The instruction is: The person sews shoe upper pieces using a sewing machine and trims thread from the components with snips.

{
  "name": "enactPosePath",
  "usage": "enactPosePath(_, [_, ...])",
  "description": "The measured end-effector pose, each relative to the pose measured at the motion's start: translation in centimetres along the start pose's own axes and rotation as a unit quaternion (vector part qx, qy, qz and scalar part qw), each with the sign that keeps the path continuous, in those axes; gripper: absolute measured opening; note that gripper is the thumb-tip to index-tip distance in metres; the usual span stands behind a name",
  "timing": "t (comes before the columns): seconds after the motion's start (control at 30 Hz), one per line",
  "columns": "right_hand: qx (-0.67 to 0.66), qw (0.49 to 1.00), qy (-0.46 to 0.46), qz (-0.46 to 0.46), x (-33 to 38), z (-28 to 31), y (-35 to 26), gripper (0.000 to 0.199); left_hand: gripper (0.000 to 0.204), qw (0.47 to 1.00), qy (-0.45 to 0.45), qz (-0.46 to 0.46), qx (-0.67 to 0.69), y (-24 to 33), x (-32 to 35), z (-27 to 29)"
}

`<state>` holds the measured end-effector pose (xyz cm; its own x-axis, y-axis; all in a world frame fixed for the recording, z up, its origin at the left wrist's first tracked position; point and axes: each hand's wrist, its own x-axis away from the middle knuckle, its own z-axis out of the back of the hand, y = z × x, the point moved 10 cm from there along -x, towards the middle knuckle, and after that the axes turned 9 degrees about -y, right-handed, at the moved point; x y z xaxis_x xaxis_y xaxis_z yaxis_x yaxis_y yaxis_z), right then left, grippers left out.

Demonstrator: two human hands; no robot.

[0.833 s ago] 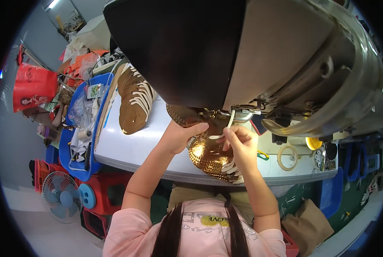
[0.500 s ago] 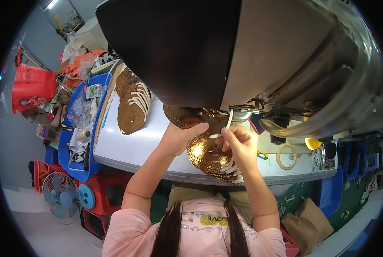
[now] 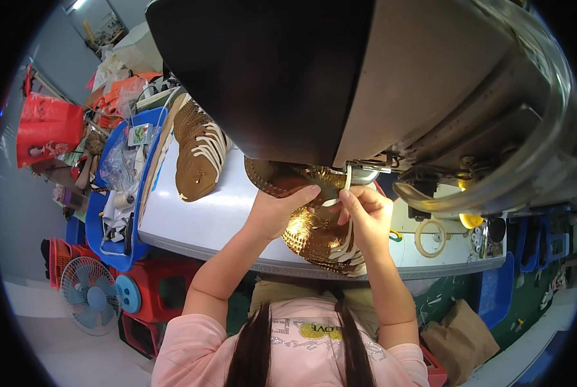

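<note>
A shiny gold shoe upper (image 3: 314, 240) with rows of punched holes lies on the white table, its far part under the sewing machine head (image 3: 424, 71). My left hand (image 3: 275, 211) grips its left side, thumb on top and fingers hidden beneath. In my right hand (image 3: 370, 216), a thin white strip (image 3: 348, 182) is pinched between thumb and forefinger. From there the strip runs up to the presser foot (image 3: 361, 169). More white strips cross the upper's near right end. The needle point cannot be made out.
Brown-gold uppers with white strips (image 3: 197, 169) lie stacked on the left. Beyond them stands a blue basin (image 3: 95, 226) of scraps and thread. A tape roll (image 3: 430, 238) rests at right. Below are a fan (image 3: 92, 297), a red stool (image 3: 156, 300) and a brown paper bag (image 3: 463, 335).
My right hand has shifted slightly to the right and opened its pinch little, still on the white strip. The gold upper has barely moved under my left hand.
</note>
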<state>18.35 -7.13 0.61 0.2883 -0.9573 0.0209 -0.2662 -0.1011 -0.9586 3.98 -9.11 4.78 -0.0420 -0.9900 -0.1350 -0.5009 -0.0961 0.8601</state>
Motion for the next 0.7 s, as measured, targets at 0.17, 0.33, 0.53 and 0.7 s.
enactPosePath(0.17, [0.138, 0.989, -0.024, 0.055, -0.3, 0.5, -0.3, 0.013, 0.019, 0.999, 0.02, 0.028, 0.029, -0.4, -0.8, 0.1])
enactPosePath(0.33, [0.016, 0.999, 0.01, 0.027, 0.1, 1.1, 0.3, 0.013, 0.016, 0.999, 0.007, 0.002, 0.04, -0.1, -1.1, -0.2])
enactPosePath(0.53, [0.045, 0.999, 0.014, 0.023, 0.6, 2.7, 0.7, 0.014, 0.017, 0.999, -0.025, -0.024, 0.018, -0.1, -1.4, -0.4])
enactPosePath(0.7, [0.056, 0.994, 0.049, 0.078, 2.0, 5.9, 1.1, 0.013, 0.017, 0.998, 0.016, -0.039, 0.055, -0.4, -1.3, -0.5])
